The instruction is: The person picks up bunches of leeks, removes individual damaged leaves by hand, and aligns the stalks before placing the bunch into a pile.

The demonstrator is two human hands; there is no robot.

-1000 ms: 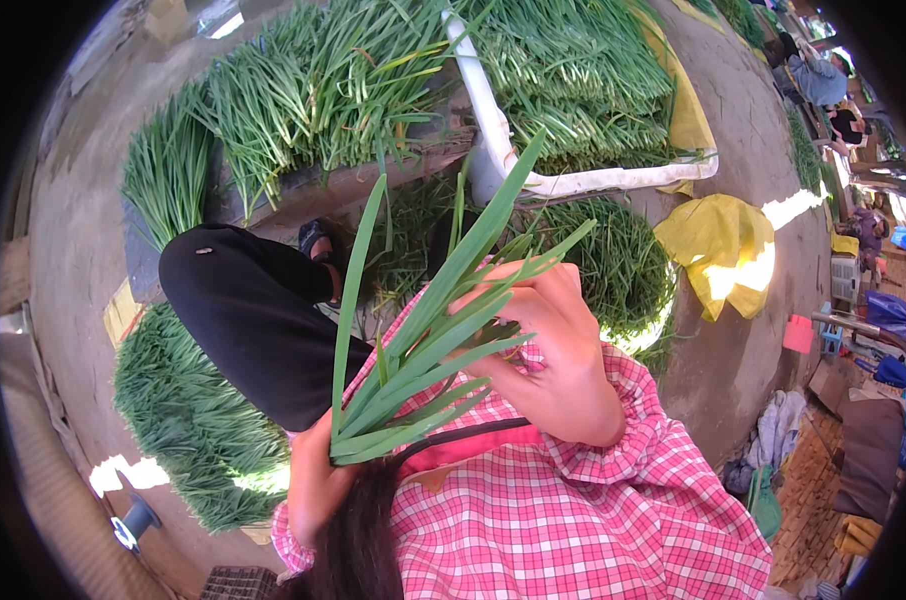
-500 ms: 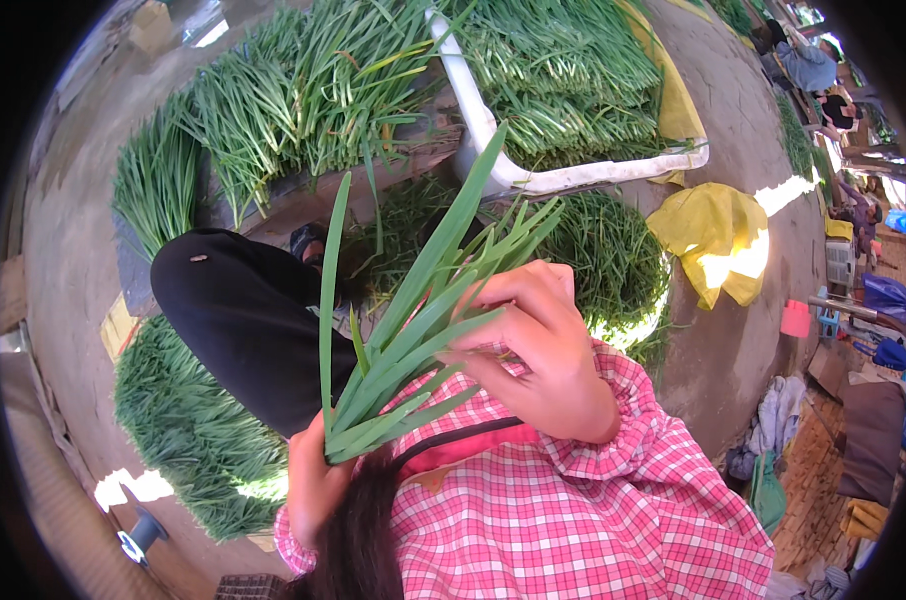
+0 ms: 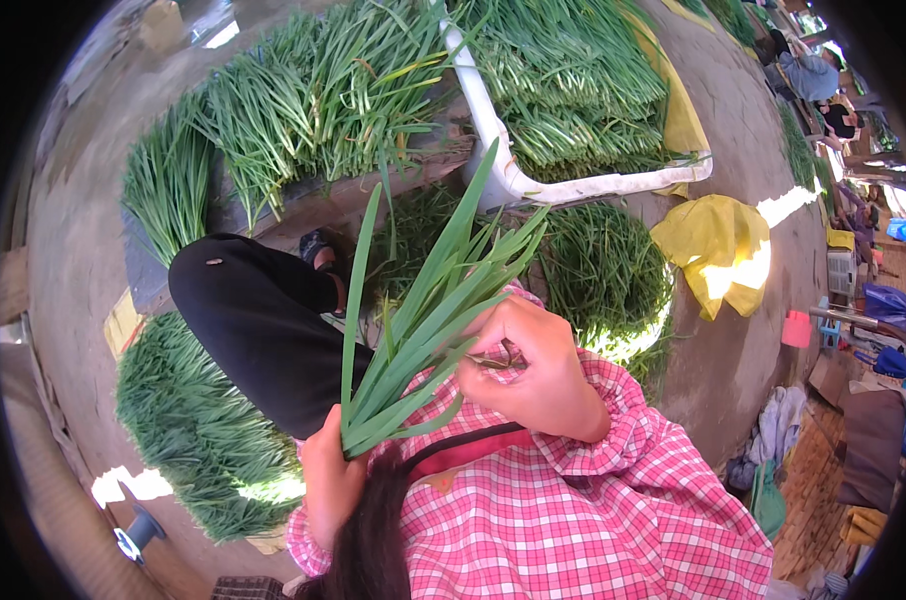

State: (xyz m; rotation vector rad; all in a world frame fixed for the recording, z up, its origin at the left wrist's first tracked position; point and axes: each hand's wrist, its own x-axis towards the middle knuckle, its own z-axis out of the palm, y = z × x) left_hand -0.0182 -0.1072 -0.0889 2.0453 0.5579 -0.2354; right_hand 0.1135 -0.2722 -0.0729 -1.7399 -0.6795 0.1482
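Note:
My left hand (image 3: 331, 480) is closed round the lower end of a small bunch of garlic chives (image 3: 413, 330), its long flat leaves fanning up and to the right. Beside the leaves, my right hand (image 3: 535, 362) has thumb and fingers curled together in a pinch. A thin, dark, wilted leaf (image 3: 498, 362) shows between its fingers. My right fingertips are partly hidden behind the bunch. Both hands are in front of my pink checked shirt, above my lap.
Cut chives (image 3: 313, 90) lie in rows on a low board ahead. A white-rimmed tub (image 3: 593, 188) holds more. Heaps of greens (image 3: 203, 430) lie to the left and between my feet. A yellow sack (image 3: 718, 245) is on the floor to the right; people sit farther off.
My right hand has closed from loosely spread fingers into a pinch, with a dark leaf now showing in it. The bunch in my left hand has shifted slightly.

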